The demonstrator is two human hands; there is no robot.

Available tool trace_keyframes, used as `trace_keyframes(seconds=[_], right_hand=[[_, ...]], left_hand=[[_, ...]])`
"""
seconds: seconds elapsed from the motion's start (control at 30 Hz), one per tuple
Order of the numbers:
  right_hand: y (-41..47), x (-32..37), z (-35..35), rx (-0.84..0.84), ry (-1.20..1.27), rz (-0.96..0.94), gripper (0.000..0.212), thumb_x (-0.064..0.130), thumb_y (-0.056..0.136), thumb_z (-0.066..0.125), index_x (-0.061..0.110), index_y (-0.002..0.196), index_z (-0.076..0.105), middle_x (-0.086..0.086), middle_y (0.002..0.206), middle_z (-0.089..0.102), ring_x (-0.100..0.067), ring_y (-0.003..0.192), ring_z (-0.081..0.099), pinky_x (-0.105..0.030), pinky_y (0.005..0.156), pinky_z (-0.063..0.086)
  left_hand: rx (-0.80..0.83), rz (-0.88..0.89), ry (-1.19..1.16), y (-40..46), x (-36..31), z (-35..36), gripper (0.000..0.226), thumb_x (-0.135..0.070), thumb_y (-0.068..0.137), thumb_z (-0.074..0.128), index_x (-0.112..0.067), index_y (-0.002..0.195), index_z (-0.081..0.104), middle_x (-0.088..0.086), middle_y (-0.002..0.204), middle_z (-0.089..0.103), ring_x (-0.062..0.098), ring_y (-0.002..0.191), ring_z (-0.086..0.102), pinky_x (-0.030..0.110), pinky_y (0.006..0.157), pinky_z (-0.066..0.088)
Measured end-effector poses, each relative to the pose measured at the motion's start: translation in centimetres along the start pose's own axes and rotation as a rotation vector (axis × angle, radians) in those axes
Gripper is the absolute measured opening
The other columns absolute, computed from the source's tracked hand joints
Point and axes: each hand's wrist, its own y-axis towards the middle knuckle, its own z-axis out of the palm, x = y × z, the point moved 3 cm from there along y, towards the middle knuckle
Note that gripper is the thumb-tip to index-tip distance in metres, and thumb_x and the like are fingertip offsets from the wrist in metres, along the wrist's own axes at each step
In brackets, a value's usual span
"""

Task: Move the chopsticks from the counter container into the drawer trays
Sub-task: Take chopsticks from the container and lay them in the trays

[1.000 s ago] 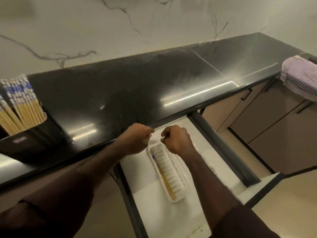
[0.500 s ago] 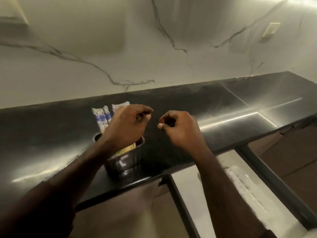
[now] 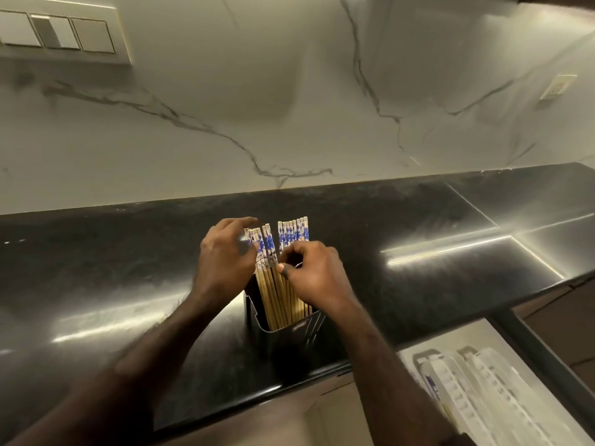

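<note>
The chopsticks (image 3: 279,278) stood upright in the black container (image 3: 289,333) near the worktop's front edge. My right hand (image 3: 314,278) pinched one at its patterned top while my left hand (image 3: 225,262) curled round the bundle's other side. They looked light, stiff and slick, so I judged a hold just below the tops best.

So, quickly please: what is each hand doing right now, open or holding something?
Left hand: fingers curled against the chopsticks in the container; a firm hold cannot be told.
Right hand: pinches a chopstick.

Back at the container
Our hands left the drawer tray (image 3: 476,391); both now finger the chopsticks (image 3: 273,284) upright.
</note>
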Motion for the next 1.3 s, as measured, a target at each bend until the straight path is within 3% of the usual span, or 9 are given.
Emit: trace_keyframes(seconds=[0.13, 0.27, 0.4, 0.5, 0.73, 0.93, 1.1, 1.3], right_hand=[[0.9, -0.9, 1.6, 0.064, 0.0, 0.071, 0.024, 0.02, 0.09, 0.067, 0.022, 0.114, 0.066, 0.005, 0.111, 0.068, -0.006, 0.098, 0.063, -0.025, 0.086, 0.054], [1.4, -1.6, 2.7, 0.132, 0.002, 0.112, 0.034, 0.019, 0.091, 0.065, 0.023, 0.124, 0.061, 0.003, 0.12, 0.066, -0.007, 0.106, 0.061, -0.025, 0.09, 0.052], [1.8, -2.0, 3.7, 0.214, 0.021, 0.133, 0.042, 0.019, 0.092, 0.064, 0.025, 0.133, 0.055, 0.005, 0.127, 0.063, -0.007, 0.113, 0.059, -0.023, 0.091, 0.046], [2.0, -2.3, 4.2, 0.22, 0.018, 0.138, 0.043, 0.019, 0.092, 0.064, 0.026, 0.133, 0.054, 0.006, 0.127, 0.063, -0.007, 0.113, 0.058, -0.02, 0.087, 0.043], [2.3, -2.5, 4.2, 0.206, 0.01, 0.145, 0.041, 0.022, 0.092, 0.064, 0.027, 0.131, 0.055, 0.004, 0.129, 0.062, -0.01, 0.116, 0.058, -0.022, 0.087, 0.042], [2.1, -2.4, 4.5, 0.191, 0.036, 0.148, 0.038, 0.022, 0.092, 0.064, 0.024, 0.129, 0.057, 0.004, 0.125, 0.064, -0.008, 0.108, 0.06, -0.016, 0.078, 0.042], [1.9, -2.2, 4.6, 0.185, 0.06, 0.149, 0.035, 0.021, 0.092, 0.064, 0.023, 0.126, 0.058, 0.003, 0.122, 0.065, -0.005, 0.1, 0.06, -0.015, 0.074, 0.044], [1.4, -1.2, 4.3, 0.212, 0.093, 0.12, 0.038, 0.02, 0.094, 0.06, 0.021, 0.131, 0.053, 0.0, 0.126, 0.062, -0.013, 0.112, 0.058, -0.032, 0.098, 0.048]], left_hand=[[0.062, -0.199, -0.039, 0.2, 2.0, 1.5, 0.056, -0.021, 0.084, 0.07, -0.016, 0.136, 0.049, 0.004, 0.126, 0.062, 0.018, 0.119, 0.055, 0.043, 0.1, 0.047], [0.101, -0.287, -0.176, 0.1, 2.0, 2.5, 0.041, -0.019, 0.085, 0.071, -0.017, 0.124, 0.059, 0.001, 0.113, 0.069, 0.008, 0.101, 0.063, 0.018, 0.078, 0.048], [0.067, -0.294, -0.208, 0.0, 2.0, 3.1, 0.033, -0.016, 0.085, 0.07, -0.017, 0.118, 0.064, -0.004, 0.101, 0.072, 0.003, 0.082, 0.064, 0.009, 0.066, 0.046], [0.051, -0.347, -0.281, 0.0, 2.3, 3.2, 0.031, -0.013, 0.084, 0.072, -0.015, 0.114, 0.067, -0.008, 0.094, 0.071, -0.004, 0.078, 0.065, 0.013, 0.068, 0.053], [0.047, -0.531, -0.523, 0.1, 3.7, 3.3, 0.021, -0.004, 0.081, 0.072, -0.016, 0.098, 0.071, -0.005, 0.086, 0.075, 0.004, 0.078, 0.072, 0.023, 0.071, 0.057], [0.057, -0.526, -0.555, 0.1, 3.6, 3.2, 0.02, -0.005, 0.081, 0.072, -0.022, 0.09, 0.069, -0.003, 0.087, 0.075, 0.005, 0.078, 0.073, 0.023, 0.07, 0.057], [0.052, -0.491, -0.56, 0.0, 3.1, 2.7, 0.021, -0.004, 0.08, 0.073, -0.017, 0.097, 0.071, -0.004, 0.086, 0.075, 0.005, 0.078, 0.073, 0.025, 0.072, 0.059], [0.105, -0.365, -0.593, 0.5, 1.1, 1.3, 0.022, -0.004, 0.081, 0.072, -0.019, 0.097, 0.069, 0.002, 0.09, 0.076, 0.011, 0.082, 0.074, 0.035, 0.077, 0.061]])
